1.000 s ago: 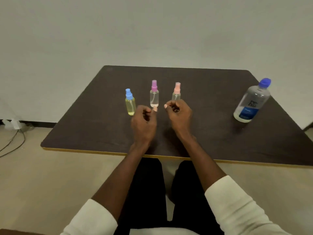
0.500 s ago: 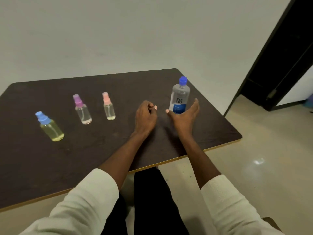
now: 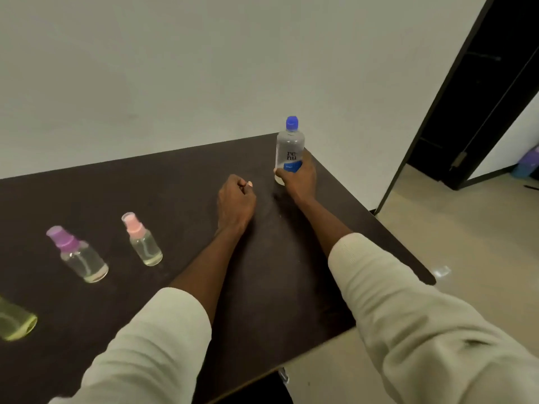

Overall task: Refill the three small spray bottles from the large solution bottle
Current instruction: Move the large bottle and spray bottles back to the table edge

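The large solution bottle (image 3: pixel 288 147), clear with a blue cap and blue label, stands upright near the table's far right corner. My right hand (image 3: pixel 300 179) is wrapped around its lower part. My left hand (image 3: pixel 235 201) rests as a loose fist on the table just left of it, holding nothing. The pink-capped spray bottle (image 3: pixel 143 240) and the purple-capped spray bottle (image 3: pixel 77 255) stand further left. A third small bottle with yellow liquid (image 3: pixel 16 322) is cut off at the left edge, its cap out of view.
The dark brown table (image 3: pixel 277 272) has its right edge and corner close to my right arm. A white wall rises behind. A dark door frame (image 3: pixel 472 91) and beige floor lie to the right.
My view has swung further right and closer. My right hand went from open beside the large bottle to closed around it. The left fist stayed put.
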`<state>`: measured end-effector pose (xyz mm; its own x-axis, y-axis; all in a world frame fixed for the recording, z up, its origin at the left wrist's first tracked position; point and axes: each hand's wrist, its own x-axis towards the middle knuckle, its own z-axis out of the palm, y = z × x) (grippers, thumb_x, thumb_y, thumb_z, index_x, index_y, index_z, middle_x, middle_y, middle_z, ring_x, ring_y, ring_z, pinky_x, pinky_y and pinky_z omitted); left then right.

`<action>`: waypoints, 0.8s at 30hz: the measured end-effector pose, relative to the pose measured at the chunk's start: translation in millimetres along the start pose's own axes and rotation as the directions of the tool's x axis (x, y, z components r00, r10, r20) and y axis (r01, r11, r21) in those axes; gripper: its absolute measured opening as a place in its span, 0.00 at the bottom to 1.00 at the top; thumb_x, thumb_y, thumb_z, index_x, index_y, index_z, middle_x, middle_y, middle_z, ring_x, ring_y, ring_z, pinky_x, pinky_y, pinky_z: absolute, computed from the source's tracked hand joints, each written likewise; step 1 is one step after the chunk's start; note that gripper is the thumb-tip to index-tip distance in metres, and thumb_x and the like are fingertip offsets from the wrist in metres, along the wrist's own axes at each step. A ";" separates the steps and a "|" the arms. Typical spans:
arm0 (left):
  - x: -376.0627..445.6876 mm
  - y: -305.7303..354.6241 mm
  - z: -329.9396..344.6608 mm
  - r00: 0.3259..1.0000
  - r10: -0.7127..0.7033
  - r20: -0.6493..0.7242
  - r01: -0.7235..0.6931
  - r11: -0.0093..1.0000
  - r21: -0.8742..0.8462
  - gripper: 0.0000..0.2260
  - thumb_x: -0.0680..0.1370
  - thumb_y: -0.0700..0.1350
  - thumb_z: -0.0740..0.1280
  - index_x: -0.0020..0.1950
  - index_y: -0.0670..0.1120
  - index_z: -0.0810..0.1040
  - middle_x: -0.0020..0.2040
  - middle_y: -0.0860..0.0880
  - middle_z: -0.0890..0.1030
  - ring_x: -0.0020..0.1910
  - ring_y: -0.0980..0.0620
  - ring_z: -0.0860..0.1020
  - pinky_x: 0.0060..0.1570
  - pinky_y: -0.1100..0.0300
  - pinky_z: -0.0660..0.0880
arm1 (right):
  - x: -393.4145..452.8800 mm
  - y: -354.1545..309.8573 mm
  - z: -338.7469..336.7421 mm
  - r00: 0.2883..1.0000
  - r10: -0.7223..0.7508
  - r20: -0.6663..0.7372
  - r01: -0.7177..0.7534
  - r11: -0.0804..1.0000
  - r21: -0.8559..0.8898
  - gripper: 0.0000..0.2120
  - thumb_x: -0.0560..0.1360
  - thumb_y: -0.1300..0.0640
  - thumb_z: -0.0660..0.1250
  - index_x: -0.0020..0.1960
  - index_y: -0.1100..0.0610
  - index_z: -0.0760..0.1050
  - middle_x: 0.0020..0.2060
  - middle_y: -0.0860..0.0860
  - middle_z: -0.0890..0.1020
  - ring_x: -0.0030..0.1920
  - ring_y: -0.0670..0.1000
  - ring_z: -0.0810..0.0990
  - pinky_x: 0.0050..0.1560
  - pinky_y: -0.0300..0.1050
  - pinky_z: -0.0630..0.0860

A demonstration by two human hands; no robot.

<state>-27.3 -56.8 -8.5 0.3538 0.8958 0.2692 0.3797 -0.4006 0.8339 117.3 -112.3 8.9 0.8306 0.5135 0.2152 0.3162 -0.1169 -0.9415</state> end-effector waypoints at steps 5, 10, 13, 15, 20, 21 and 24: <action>47.8 -1.8 28.4 0.998 0.033 0.045 -0.036 0.997 0.075 0.06 0.82 0.46 0.66 0.47 0.46 0.75 0.43 0.49 0.78 0.40 0.53 0.75 0.40 0.59 0.71 | 83.9 15.5 38.8 0.997 0.005 0.074 -0.004 1.000 -0.007 0.29 0.72 0.57 0.74 0.68 0.56 0.65 0.61 0.49 0.75 0.57 0.47 0.75 0.54 0.38 0.72; 76.8 -8.8 46.3 0.999 -0.001 0.050 -0.003 0.995 0.095 0.08 0.82 0.49 0.67 0.46 0.46 0.75 0.42 0.49 0.79 0.40 0.51 0.78 0.41 0.55 0.77 | 153.1 30.1 69.0 0.997 -0.022 0.071 0.026 0.998 -0.061 0.27 0.75 0.56 0.72 0.69 0.56 0.64 0.66 0.53 0.74 0.64 0.55 0.75 0.58 0.44 0.73; 82.5 -12.0 51.2 0.999 -0.028 0.029 0.025 0.996 0.086 0.08 0.82 0.49 0.67 0.45 0.46 0.75 0.41 0.49 0.79 0.40 0.51 0.78 0.42 0.53 0.78 | 175.3 34.9 78.6 0.995 -0.015 0.102 0.024 0.996 -0.083 0.28 0.76 0.54 0.70 0.71 0.56 0.62 0.69 0.53 0.73 0.67 0.56 0.73 0.64 0.49 0.72; 85.0 -12.2 52.7 0.999 -0.035 0.019 0.033 0.996 0.080 0.08 0.82 0.48 0.66 0.44 0.46 0.75 0.40 0.49 0.79 0.40 0.51 0.78 0.43 0.52 0.79 | 183.7 38.2 83.8 0.994 -0.018 0.108 0.030 0.994 -0.107 0.28 0.76 0.53 0.70 0.72 0.56 0.63 0.69 0.53 0.73 0.68 0.56 0.73 0.65 0.50 0.72; 83.5 -9.6 50.3 0.999 -0.035 0.042 0.033 0.998 0.052 0.08 0.82 0.47 0.66 0.44 0.46 0.75 0.40 0.49 0.79 0.40 0.50 0.79 0.43 0.50 0.80 | 181.2 40.0 83.4 0.994 0.012 0.105 0.004 0.989 -0.151 0.33 0.72 0.47 0.74 0.69 0.56 0.63 0.67 0.54 0.73 0.66 0.56 0.75 0.61 0.47 0.74; 82.3 -8.1 47.9 0.998 -0.033 0.047 0.031 0.999 0.041 0.08 0.82 0.46 0.66 0.44 0.45 0.75 0.39 0.49 0.79 0.40 0.50 0.79 0.44 0.50 0.80 | 176.1 39.3 82.3 0.995 0.025 0.101 -0.009 0.988 -0.153 0.34 0.71 0.47 0.75 0.69 0.57 0.63 0.67 0.55 0.73 0.65 0.56 0.75 0.59 0.45 0.74; 75.9 -4.7 39.0 0.999 -0.025 0.039 0.026 0.999 -0.036 0.09 0.82 0.44 0.66 0.42 0.45 0.75 0.38 0.50 0.77 0.37 0.52 0.77 0.40 0.53 0.78 | 147.1 36.4 76.1 0.994 0.041 0.105 -0.025 0.989 -0.148 0.37 0.70 0.49 0.76 0.71 0.59 0.62 0.68 0.55 0.71 0.67 0.55 0.73 0.62 0.46 0.73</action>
<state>31.1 5.6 -10.8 0.3771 0.8972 0.2298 0.3573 -0.3698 0.8576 216.1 23.8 -13.5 0.7904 0.5945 0.1479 0.3595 -0.2546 -0.8978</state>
